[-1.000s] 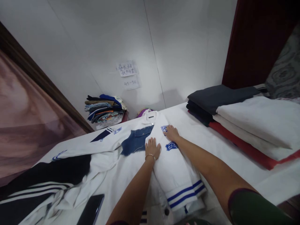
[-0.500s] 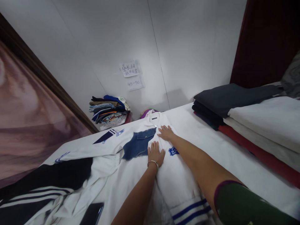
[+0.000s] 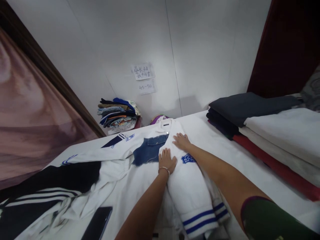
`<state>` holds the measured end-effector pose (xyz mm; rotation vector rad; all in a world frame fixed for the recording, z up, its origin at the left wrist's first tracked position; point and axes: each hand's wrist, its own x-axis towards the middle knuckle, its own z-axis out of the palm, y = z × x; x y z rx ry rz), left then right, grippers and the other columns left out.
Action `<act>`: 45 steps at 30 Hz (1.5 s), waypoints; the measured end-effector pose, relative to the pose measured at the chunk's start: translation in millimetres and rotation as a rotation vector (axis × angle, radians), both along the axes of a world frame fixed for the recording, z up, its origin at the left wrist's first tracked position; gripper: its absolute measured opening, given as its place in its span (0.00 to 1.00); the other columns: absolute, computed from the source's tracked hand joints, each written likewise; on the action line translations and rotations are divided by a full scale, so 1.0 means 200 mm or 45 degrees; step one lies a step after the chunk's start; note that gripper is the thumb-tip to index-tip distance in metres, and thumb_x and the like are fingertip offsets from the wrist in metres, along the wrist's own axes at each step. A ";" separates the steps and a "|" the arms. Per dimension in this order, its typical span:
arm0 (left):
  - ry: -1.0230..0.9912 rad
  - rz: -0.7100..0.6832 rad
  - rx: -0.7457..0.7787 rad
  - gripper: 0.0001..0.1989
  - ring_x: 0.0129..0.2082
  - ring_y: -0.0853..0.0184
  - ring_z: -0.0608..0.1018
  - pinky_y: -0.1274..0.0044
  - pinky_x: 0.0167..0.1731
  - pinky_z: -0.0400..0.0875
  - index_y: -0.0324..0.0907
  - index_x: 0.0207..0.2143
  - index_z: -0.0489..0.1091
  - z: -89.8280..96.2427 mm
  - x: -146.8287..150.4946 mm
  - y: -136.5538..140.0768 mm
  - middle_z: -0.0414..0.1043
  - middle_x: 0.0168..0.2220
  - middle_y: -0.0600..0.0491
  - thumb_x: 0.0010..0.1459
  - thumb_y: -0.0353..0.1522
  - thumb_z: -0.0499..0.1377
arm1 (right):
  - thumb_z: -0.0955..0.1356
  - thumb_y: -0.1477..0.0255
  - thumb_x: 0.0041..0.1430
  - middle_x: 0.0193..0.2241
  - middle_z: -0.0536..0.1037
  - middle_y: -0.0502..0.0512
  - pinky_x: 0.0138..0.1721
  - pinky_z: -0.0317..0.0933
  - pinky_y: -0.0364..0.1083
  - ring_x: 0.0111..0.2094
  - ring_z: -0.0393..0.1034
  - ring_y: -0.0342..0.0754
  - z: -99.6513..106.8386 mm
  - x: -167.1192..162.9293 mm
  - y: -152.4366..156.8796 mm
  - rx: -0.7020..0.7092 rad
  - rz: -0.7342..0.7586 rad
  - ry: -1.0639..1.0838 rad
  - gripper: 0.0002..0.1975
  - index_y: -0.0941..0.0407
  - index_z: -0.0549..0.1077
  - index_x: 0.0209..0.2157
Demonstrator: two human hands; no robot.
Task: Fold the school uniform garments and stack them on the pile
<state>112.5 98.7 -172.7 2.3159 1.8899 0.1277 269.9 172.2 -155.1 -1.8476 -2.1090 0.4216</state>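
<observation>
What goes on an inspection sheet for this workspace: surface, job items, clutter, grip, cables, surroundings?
Surface: white-covered table.
Job items: white jacket laid out with denim panel showing; one sleeve stretches left, the other lies toward the wearer.
Clutter: dark phone-like object, black striped garment at left, folded clothes at right.
Grip: left hand and right hand rest open on the jacket.
Cables: nothing seen.
Surroundings: pale wall with paper notes; pink curtain at left.

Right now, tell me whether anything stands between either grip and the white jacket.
Nothing visible does: the left grip rests palm-down on the white jacket beside its denim patch, and the right grip rests on it too, beyond the blue shield badge. The dark phone lies to the left.
</observation>
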 end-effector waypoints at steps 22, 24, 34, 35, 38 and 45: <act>-0.451 -0.060 0.183 0.23 0.63 0.57 0.57 0.64 0.60 0.51 0.40 0.56 0.63 0.13 0.01 -0.14 0.56 0.63 0.45 0.62 0.41 0.50 | 0.71 0.70 0.51 0.43 0.78 0.59 0.41 0.69 0.51 0.39 0.75 0.52 0.07 0.30 -1.48 -0.741 -0.262 1.867 0.27 0.57 0.66 0.53; -0.539 -0.120 0.201 0.20 0.57 0.59 0.65 0.66 0.57 0.57 0.40 0.50 0.68 0.18 0.03 -0.25 0.66 0.56 0.45 0.62 0.41 0.51 | 0.72 0.70 0.51 0.42 0.79 0.58 0.38 0.70 0.51 0.37 0.75 0.51 0.06 0.29 -1.48 -0.772 -0.285 1.831 0.27 0.55 0.66 0.53; -0.503 -0.549 0.158 0.38 0.58 0.54 0.63 0.60 0.55 0.59 0.40 0.59 0.58 0.26 0.00 -1.06 0.61 0.59 0.41 0.52 0.52 0.57 | 0.73 0.72 0.47 0.36 0.80 0.56 0.31 0.68 0.45 0.33 0.74 0.48 0.08 0.18 -1.45 -0.701 -0.304 1.970 0.21 0.58 0.71 0.45; -0.469 -0.564 0.179 0.42 0.60 0.52 0.60 0.58 0.56 0.56 0.40 0.61 0.55 0.25 0.00 -1.11 0.57 0.61 0.40 0.49 0.53 0.59 | 0.73 0.72 0.47 0.35 0.80 0.55 0.31 0.68 0.44 0.33 0.74 0.48 0.08 0.16 -1.45 -0.685 -0.320 1.988 0.20 0.57 0.72 0.44; -0.377 -0.510 0.276 0.47 0.62 0.49 0.56 0.54 0.57 0.53 0.39 0.63 0.50 0.20 0.02 -1.19 0.50 0.64 0.37 0.46 0.48 0.64 | 0.73 0.72 0.48 0.34 0.79 0.53 0.30 0.67 0.42 0.30 0.73 0.45 0.11 0.11 -1.47 -0.645 -0.383 2.016 0.16 0.57 0.73 0.41; -0.374 -0.433 0.373 0.39 0.59 0.58 0.63 0.65 0.55 0.62 0.40 0.62 0.51 0.13 0.04 -1.12 0.57 0.62 0.43 0.47 0.21 0.56 | 0.71 0.74 0.50 0.31 0.79 0.52 0.27 0.66 0.40 0.28 0.71 0.43 0.14 0.07 -1.49 -0.558 -0.409 2.035 0.09 0.57 0.73 0.36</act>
